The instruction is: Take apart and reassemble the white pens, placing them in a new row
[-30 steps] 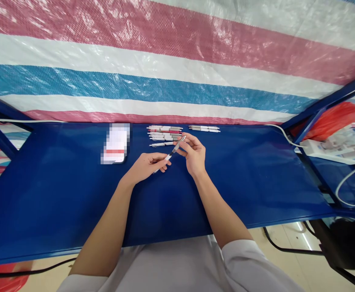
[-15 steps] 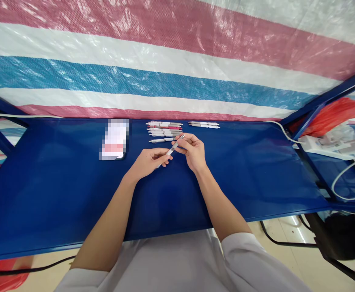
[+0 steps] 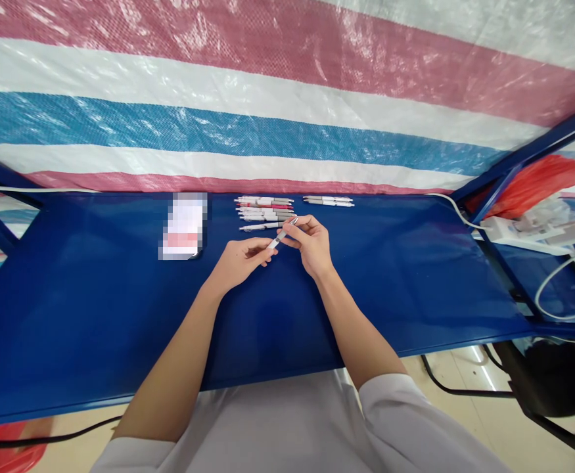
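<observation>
Both my hands hold one white and grey pen (image 3: 274, 243) above the table, tilted with its silver tip up to the right. My left hand (image 3: 242, 261) pinches its lower white end between thumb and fingers. The fingers of my right hand (image 3: 311, 244) are closed round the grey part near the tip. Just beyond my hands lies a row of several pens (image 3: 266, 215), mostly white and grey, one of them red. To the right of that row, a pair of white and grey pens (image 3: 328, 201) lies side by side.
A blurred-out phone (image 3: 184, 226) lies on the blue table (image 3: 94, 309), left of the pens. At the right, a white power strip (image 3: 526, 236) and cables sit beside a red plastic bag (image 3: 538, 186). A striped tarp (image 3: 267, 141) hangs behind the table.
The lower end of the pen that stuck out below my left hand no longer shows. Both hands stay nearly in place, and the view has shifted slightly.
</observation>
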Tool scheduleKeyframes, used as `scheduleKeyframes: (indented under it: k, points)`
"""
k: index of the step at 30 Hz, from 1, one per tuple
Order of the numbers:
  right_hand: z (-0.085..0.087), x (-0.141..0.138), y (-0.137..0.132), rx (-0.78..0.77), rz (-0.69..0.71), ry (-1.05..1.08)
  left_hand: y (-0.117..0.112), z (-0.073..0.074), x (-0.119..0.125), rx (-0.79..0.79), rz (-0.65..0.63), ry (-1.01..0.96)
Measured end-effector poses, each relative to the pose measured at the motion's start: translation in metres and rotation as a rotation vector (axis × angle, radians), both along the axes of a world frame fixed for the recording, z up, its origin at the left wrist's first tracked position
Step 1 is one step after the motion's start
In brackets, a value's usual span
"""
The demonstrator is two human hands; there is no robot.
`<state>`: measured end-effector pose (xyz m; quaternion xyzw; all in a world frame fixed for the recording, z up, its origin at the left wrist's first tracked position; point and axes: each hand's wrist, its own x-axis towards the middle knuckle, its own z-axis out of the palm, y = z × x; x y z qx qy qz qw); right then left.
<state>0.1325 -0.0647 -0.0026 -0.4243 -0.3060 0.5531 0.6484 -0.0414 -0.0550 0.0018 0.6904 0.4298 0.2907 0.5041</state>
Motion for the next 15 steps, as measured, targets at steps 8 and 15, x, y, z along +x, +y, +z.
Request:
scheduleKeyframes:
  k: [8, 15]
  points:
    - [0.001, -0.001, 0.001, -0.011, -0.036, 0.008, 0.0, 0.0, 0.001, -0.03, -0.012, -0.008]
    - [-0.002, 0.003, 0.0, 0.021, 0.109, 0.089, -0.003, 0.01, 0.0, -0.213, -0.126, -0.097]
